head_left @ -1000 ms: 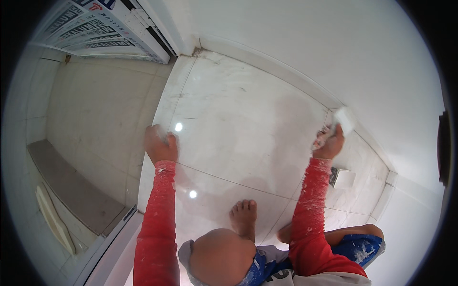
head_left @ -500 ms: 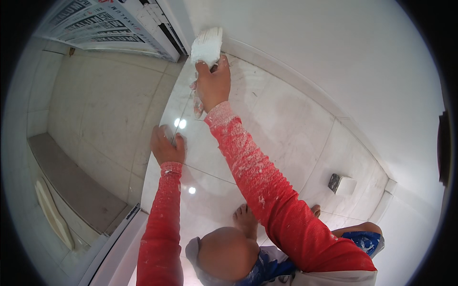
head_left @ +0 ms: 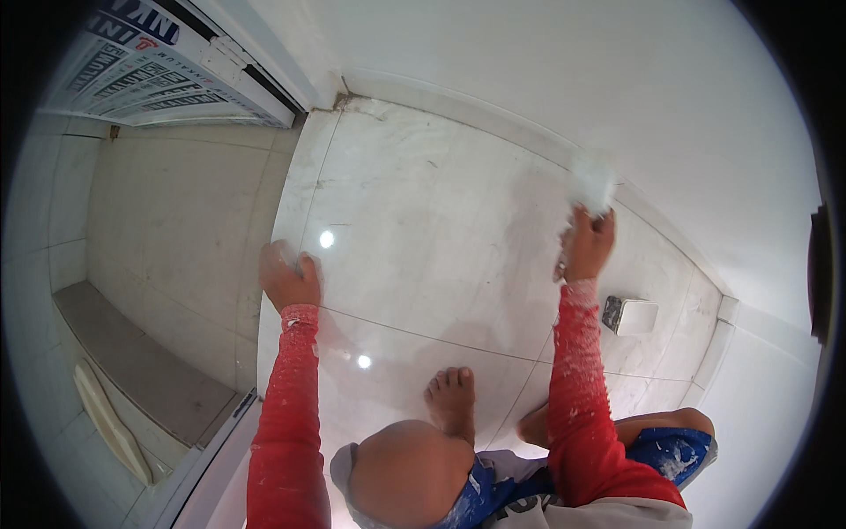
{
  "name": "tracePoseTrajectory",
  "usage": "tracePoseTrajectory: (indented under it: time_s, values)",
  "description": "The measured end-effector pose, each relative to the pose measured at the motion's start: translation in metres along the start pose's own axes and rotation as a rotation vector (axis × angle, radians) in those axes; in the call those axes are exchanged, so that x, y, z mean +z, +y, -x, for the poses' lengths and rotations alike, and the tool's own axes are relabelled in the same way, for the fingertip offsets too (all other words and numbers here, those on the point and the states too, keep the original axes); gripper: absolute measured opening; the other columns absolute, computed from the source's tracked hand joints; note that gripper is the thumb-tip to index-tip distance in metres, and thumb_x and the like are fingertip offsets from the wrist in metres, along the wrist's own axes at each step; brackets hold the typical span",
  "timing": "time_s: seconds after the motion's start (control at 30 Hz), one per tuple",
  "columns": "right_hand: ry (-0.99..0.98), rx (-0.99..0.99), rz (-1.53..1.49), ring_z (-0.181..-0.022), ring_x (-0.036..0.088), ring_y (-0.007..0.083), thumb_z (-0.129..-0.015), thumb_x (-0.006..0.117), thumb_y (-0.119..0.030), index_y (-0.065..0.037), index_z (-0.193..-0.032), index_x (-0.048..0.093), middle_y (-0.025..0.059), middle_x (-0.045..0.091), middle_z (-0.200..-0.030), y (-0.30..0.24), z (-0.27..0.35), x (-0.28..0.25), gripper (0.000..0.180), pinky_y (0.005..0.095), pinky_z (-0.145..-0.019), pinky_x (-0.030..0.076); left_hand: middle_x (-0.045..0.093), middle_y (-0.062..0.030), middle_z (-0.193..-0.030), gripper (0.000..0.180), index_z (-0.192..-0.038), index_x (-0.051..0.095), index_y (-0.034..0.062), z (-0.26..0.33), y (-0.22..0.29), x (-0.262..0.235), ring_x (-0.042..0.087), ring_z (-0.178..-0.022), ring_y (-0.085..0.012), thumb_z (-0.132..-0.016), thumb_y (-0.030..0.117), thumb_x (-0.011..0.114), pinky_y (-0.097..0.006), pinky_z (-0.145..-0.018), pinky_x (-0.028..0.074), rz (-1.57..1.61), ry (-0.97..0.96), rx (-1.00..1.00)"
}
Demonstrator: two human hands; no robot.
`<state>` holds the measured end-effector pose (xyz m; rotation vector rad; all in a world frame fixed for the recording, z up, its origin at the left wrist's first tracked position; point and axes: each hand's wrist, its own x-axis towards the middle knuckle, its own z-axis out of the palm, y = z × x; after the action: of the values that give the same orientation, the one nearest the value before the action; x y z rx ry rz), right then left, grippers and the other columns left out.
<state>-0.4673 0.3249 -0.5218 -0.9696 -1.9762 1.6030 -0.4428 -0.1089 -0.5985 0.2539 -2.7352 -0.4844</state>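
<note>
My right hand [head_left: 589,246] grips a wide paintbrush [head_left: 593,181], its white-coated bristles pointing away from me and blurred by motion. The bristles are beside the low skirting [head_left: 493,119] along the base of the white wall; whether they touch it I cannot tell. Part of the stained handle shows beside the fingers. On the left, my left hand [head_left: 291,275] is open and leans on the tiled floor [head_left: 414,212] close to its left edge, holding nothing. Both red sleeves are spattered white.
A small square tub [head_left: 631,316] with a dark-stained side lies on the floor near the right hand. At upper left stands a door panel [head_left: 176,79] covered in printed film. Left of the floor's edge is a beige tiled area [head_left: 185,212] with a grey step [head_left: 141,353]. My bare foot [head_left: 451,401] is in front.
My right hand has swung with the paintbrush from the corner by the door frame rightward and nearer along the wall base. The left hand stays on the floor; the view has shifted slightly.
</note>
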Motion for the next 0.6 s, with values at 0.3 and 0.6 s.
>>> tracePoseTrajectory:
  time_s: [0.3,0.6]
  values:
    - [0.101,0.173,-0.186,-0.062,0.059,0.0151,-0.091,0.063,-0.012,-0.008,-0.138,0.031,0.0089,0.052,-0.093,-0.008,0.037,0.092,0.057,0.0291,-0.039,0.045,0.056,-0.0215,-0.118,0.042,-0.117,0.054,0.0009,-0.001,-0.001,-0.003,0.053,-0.111,-0.0425,-0.081,0.021,0.065,-0.051,-0.094,0.041,0.03,-0.025,-0.047]
    - [-0.489,-0.193,0.085,-0.079,0.065,0.0317,-0.085,0.066,-0.018,-0.004,-0.13,0.049,0.0172,0.065,-0.093,-0.063,0.115,0.255,0.05,0.0435,-0.074,0.052,0.057,-0.0221,-0.117,0.04,-0.116,0.055,0.0006,0.0,0.002,-0.003,0.054,-0.11,-0.0428,-0.082,0.019,0.064,-0.051,-0.095,0.042,0.006,-0.058,-0.068]
